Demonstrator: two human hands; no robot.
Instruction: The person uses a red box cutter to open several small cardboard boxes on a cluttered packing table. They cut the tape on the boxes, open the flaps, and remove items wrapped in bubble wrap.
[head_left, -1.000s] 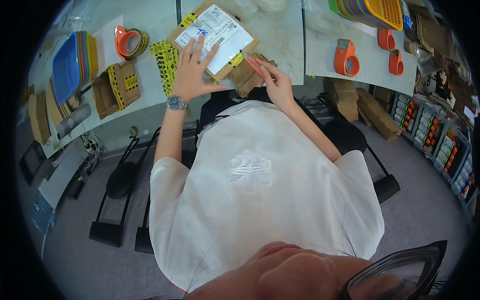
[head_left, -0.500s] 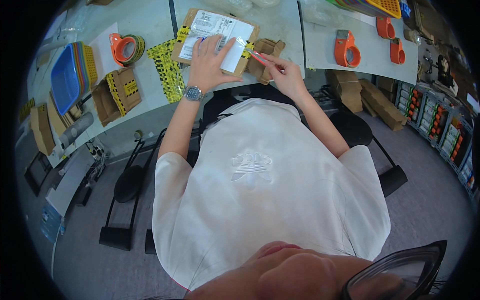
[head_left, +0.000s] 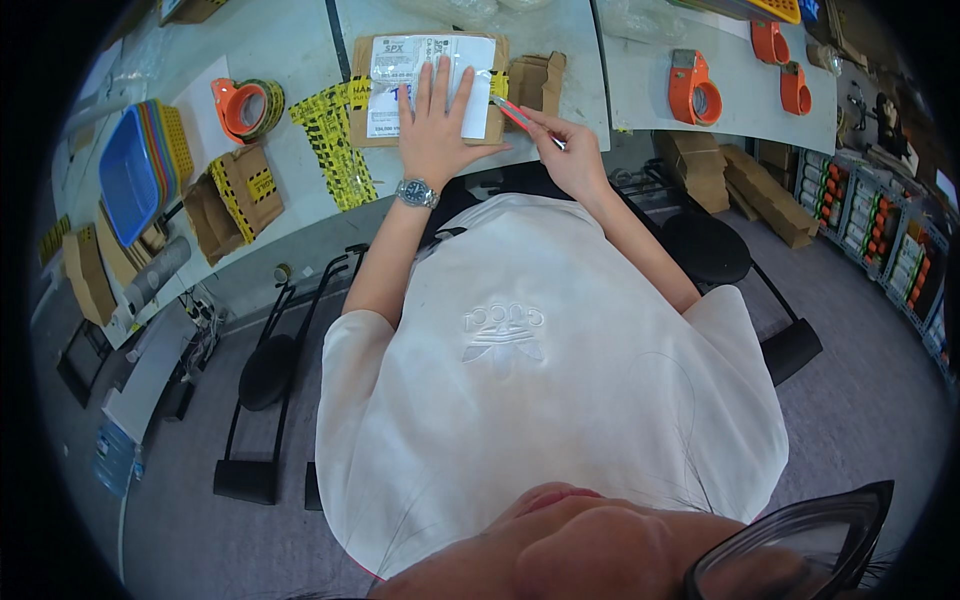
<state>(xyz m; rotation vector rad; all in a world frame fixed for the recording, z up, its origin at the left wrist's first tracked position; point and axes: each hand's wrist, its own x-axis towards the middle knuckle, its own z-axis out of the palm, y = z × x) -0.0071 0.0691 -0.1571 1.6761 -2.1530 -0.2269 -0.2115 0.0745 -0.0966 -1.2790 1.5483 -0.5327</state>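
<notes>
A flat cardboard parcel with a white printed label and yellow-black tape lies near the table's front edge. My left hand, with a metal watch at the wrist, rests flat on the parcel, fingers spread over the label. My right hand is closed around a red utility knife. The knife's tip is at the tape on the parcel's right side; whether it cuts in is too small to tell. A torn piece of brown cardboard lies just right of the parcel.
Left of the parcel are yellow-black tape strips, an orange tape dispenser, an opened cardboard box and stacked plastic baskets. More orange dispensers sit on the right table. Black stools stand below.
The parcel has turned from a tilt to nearly square with the table edge. My left hand has shifted right along with it; the knife stays by its right side.
</notes>
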